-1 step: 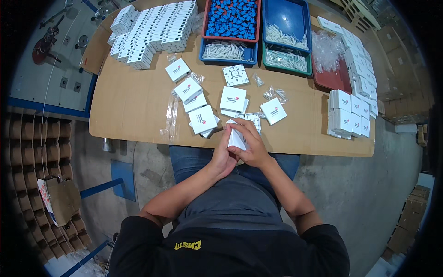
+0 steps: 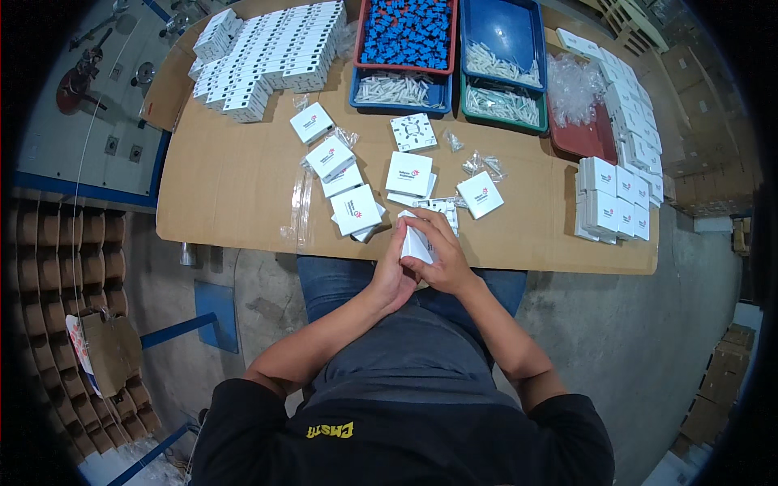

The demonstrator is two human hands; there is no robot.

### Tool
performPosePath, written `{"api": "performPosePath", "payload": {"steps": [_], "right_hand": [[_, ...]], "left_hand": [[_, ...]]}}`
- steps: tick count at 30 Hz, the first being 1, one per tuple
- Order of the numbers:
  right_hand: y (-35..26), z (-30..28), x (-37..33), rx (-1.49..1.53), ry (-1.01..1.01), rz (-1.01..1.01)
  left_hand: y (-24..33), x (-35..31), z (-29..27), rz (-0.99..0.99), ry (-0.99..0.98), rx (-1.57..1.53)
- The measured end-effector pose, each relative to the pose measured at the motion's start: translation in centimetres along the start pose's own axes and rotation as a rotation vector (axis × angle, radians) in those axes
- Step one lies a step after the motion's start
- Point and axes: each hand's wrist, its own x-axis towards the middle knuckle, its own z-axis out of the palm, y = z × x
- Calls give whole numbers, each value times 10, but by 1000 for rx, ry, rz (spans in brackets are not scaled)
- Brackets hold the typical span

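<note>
At the table's near edge, both my hands are closed around a white square plastic box (image 2: pixel 415 242), held tilted. My left hand (image 2: pixel 392 271) grips its left side, and my right hand (image 2: pixel 442 255) wraps over the top and right side. Just beyond my fingers lies an open white plastic housing (image 2: pixel 442 209), partly hidden by them. A white square cover (image 2: pixel 409 172) rests on another piece behind it. To the right is a single white cover (image 2: pixel 480 195); to the left, a cover (image 2: pixel 356 210) overlaps others. Farther back a white base with cutouts (image 2: pixel 414 132) lies flat.
Cardboard (image 2: pixel 235 202) covers the table. Stacked white boxes (image 2: pixel 275 49) fill the back left, with more stacks (image 2: pixel 604 202) at right. A red tray (image 2: pixel 365 57) holds blue parts; a blue tray (image 2: pixel 502 28) holds white plugs. Small plastic bags (image 2: pixel 484 165) lie among the covers.
</note>
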Motion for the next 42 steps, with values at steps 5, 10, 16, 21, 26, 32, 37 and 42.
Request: {"api": "performPosePath", "payload": {"steps": [5,10,16,21,26,32,37,42], "right_hand": [[8,4,-9,14,42,2],[9,9,-16,13,76,42],[13,6,-18,64,135,40],[14,2,-14,434,560,208],[62,-60,-39,-350,576,442],[24,-49,-25,-570,427,480],[22,-7,-13,311,125,786],[25,14,-4,331,194,601]], "left_hand": [[-4,0,2,-2,12,8],[-7,-2,1,-29,71,-7],[-9,1,-4,-77,-22,-48],[-3,3,12,-55,-99,-112],[18,6,7,-18,-223,-32],[12,11,-3,175,-123,402],[5,13,-6,331,-161,650],[5,7,-12,529,-64,764]]}}
